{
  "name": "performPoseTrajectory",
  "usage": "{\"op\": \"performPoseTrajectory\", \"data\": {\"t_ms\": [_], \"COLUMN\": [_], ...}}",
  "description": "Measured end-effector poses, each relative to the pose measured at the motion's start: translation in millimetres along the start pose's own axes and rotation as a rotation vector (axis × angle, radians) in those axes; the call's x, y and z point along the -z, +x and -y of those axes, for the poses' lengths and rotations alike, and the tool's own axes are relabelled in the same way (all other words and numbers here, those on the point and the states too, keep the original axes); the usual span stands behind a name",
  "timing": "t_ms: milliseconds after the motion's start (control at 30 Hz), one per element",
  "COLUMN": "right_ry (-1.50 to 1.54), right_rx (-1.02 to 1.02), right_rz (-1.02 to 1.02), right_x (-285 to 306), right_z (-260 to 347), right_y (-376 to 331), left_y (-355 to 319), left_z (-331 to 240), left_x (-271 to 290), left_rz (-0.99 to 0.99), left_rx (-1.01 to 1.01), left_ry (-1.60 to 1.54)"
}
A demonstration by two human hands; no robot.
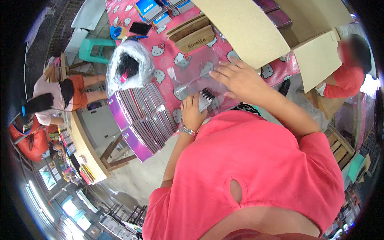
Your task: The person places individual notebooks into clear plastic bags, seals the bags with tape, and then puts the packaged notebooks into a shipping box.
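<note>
A clear plastic bag or sheet [196, 66] is laid over the pink, cartoon-print table cover [158, 52]. At the table's near edge, my left hand [193, 110] is closed over the side of a small white pack [203, 105], which has a row of black tips [207, 94]. Part of the pack is hidden under the hand and the plastic. My right hand [242, 80] is open, with its fingers stretched out over the right part of the clear plastic.
Purple-covered booklets [138, 142] stand in rows at left, beside a plastic-lined container [130, 66]. A phone [140, 28], blue booklets [151, 11] and a brown cardboard holder [196, 38] lie farther back. A large open carton [248, 38] stands at right. Two people work nearby.
</note>
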State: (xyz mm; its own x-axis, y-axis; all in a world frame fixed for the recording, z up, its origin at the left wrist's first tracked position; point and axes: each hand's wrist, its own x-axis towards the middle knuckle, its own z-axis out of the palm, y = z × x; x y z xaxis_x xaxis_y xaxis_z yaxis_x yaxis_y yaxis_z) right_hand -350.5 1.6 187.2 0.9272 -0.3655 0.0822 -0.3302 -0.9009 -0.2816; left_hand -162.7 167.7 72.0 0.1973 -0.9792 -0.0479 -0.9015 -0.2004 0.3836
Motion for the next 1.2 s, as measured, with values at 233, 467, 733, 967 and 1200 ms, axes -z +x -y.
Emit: {"op": "performPoseTrajectory", "data": {"t_ms": [233,467,733,967,1200], "right_ry": [0.477,0.812,0.903,0.830,0.587], "right_rx": [-0.116,-0.173,-0.283,-0.137,-0.066], "right_rz": [0.107,-0.053,-0.059,-0.196,-0.121], "right_x": [-155,-235,-233,-247,-154], "right_z": [28,31,36,29,34], "right_y": [-9,-2,-7,-9,-2], "left_y": [-43,-49,-44,-44,-40], "left_z": [19,45,48,59,76], "left_x": [-17,-84,-92,-109,-113], "left_rz": [-0.089,-0.186,-0.140,-0.088,-0.014], "left_rx": [0.133,0.207,0.284,0.245,0.177], "left_ry": [-0.157,-0.828,-1.070,-1.023,-0.972]}}
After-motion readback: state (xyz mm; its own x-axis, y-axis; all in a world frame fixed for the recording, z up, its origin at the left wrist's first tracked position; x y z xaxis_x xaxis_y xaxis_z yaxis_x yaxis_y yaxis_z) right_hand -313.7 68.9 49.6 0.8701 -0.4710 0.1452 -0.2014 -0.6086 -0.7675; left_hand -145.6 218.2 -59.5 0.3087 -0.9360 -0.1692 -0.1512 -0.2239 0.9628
